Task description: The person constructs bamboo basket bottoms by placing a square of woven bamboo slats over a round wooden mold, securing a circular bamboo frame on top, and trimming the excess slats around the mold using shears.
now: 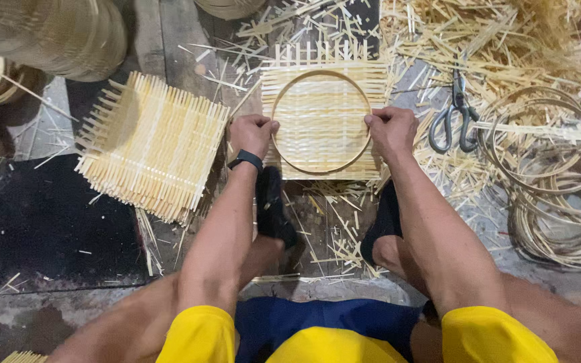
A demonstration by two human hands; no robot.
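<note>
Fingers of left hand [253, 134] curled tight on round bamboo hoop [321, 122] at 9 o'clock, fingers of right hand [391, 131] pinching same hoop at 3 o'clock. Hoop lying flat on square woven bamboo mat [324, 67], straight ahead on floor. Stack of woven mats [150, 144] at 10 o'clock, scissors [454, 119] at 2 o'clock, loose hoops [553, 181] at 3 o'clock

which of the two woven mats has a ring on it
The square woven bamboo mat between both hands carries the round bamboo hoop; the stack of mats to its left has none.
</note>
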